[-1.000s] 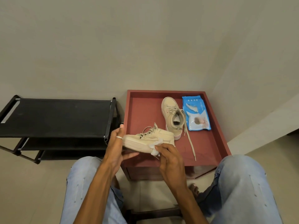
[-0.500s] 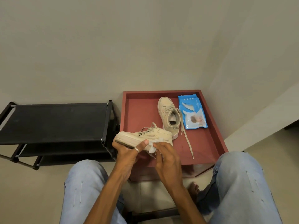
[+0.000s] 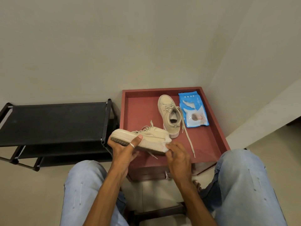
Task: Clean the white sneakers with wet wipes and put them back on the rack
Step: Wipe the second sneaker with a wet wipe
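Note:
My left hand [image 3: 124, 148] grips a cream-white sneaker [image 3: 146, 136] from below, near its toe, thumb over the sole's edge. The shoe lies on its side, toe to the left, above the front of the red table [image 3: 141, 111]. My right hand [image 3: 177, 154] holds a crumpled white wet wipe [image 3: 167, 145] against the sneaker's heel and sole edge. The second sneaker [image 3: 169, 115] stands upright on the table, toe pointing away, one lace trailing toward me. The black shoe rack [image 3: 53, 121] stands to the left, its top shelf bare.
A blue pack of wet wipes [image 3: 193, 110] lies on the table right of the second sneaker. My knees in light jeans frame the table's front. Plain walls close the back and right side. A drawer handle [image 3: 166, 174] shows under the table top.
My left hand shifted from the toe's far side to under the sole and tipped the shoe, so the tread shows. My right hand and the wipe slid rightward to the heel.

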Demonstrator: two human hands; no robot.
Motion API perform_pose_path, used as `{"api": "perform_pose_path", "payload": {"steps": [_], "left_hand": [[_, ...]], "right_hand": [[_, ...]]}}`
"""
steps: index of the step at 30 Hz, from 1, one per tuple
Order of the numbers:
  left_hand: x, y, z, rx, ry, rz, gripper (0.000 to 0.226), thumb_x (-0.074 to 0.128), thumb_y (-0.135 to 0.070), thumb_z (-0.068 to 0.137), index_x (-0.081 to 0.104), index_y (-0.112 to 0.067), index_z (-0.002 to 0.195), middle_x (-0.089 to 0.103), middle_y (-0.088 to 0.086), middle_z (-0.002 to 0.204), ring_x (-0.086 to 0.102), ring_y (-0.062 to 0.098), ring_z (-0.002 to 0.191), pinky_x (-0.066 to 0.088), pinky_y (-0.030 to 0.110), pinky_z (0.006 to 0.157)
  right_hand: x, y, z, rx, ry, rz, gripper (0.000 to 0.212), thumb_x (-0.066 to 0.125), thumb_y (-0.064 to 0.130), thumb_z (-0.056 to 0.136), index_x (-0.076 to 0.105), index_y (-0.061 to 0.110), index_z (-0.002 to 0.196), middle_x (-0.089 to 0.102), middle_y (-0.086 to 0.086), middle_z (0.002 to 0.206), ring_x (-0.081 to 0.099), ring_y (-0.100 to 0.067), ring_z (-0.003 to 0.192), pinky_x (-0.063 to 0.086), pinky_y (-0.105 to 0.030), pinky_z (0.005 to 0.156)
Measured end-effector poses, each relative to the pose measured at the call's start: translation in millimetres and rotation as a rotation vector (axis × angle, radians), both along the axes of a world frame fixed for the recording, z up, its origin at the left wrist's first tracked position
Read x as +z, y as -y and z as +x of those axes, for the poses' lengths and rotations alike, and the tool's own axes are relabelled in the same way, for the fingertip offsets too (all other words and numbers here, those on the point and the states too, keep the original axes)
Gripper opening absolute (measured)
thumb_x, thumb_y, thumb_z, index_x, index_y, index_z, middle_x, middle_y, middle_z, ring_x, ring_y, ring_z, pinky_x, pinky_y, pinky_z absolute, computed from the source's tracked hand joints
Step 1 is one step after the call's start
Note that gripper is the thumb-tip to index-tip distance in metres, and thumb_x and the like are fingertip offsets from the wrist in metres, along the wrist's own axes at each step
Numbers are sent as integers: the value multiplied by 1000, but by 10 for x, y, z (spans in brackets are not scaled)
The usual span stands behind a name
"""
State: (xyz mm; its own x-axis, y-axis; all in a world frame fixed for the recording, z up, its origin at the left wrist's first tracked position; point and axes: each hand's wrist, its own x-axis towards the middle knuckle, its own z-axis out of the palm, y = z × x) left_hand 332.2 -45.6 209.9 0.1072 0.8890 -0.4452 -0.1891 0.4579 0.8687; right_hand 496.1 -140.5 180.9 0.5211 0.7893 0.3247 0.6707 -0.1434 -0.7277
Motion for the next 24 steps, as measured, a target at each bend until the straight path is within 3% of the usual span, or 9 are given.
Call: {"api": "perform_pose_path", "payload": {"steps": [3,7,13,16,19,21,24], "left_hand": [[-15,-16,4,13,10,-13,89,90,-19,74,27,-37,135,60,9,135,68,32,116,64,43,76],[-1,-19,8,18,22,-8,94,92,-20,71,27,-36,137,61,15,133,70,36,111,64,43,71],[52,1,-10,-26,43,25,91,90,-22,73,26,-39,134,58,11,138,68,32,116,64,41,77],[99,13,0,-62,50,45,101,92,-31,60,26,-39,136,60,10,137,70,31,114,63,42,81],[94,18,-10,-58,54,41,93,91,-23,70,27,-39,135,59,9,138,69,30,116,63,41,82],[86,19,-9,-47,56,40,87,88,-17,76,28,-39,135,59,9,137,69,30,116,63,40,80],[103,21,8,-36,28,49,87,87,-15,78,26,-36,137,60,9,133,70,29,113,63,35,73]], "right_hand": [[51,-15,-37,-44,-2,-10,28,68,-9,78,75,6,101,67,-3,100,61,-13,87,56,-37,76],[329,-96,-431,150,102,50,27,63,-6,80,72,7,101,63,-3,102,57,-14,93,49,-23,82],[176,-55,-213,145,143,20,26,65,-6,79,71,8,99,63,-3,100,58,-18,92,50,-25,78],[106,-14,-48,74,118,-48,29,64,-9,74,69,9,96,64,-3,98,54,-16,89,45,-24,74],[82,17,19,-15,26,-117,25,62,-5,80,67,10,100,64,-4,97,57,-21,87,41,-22,70],[142,-3,-50,-57,-39,-127,21,61,1,84,65,12,102,63,-2,101,55,-16,90,42,-24,72],[340,-69,-334,91,-29,-27,20,59,6,88,63,15,104,61,1,104,53,-11,93,44,-21,76]]}}
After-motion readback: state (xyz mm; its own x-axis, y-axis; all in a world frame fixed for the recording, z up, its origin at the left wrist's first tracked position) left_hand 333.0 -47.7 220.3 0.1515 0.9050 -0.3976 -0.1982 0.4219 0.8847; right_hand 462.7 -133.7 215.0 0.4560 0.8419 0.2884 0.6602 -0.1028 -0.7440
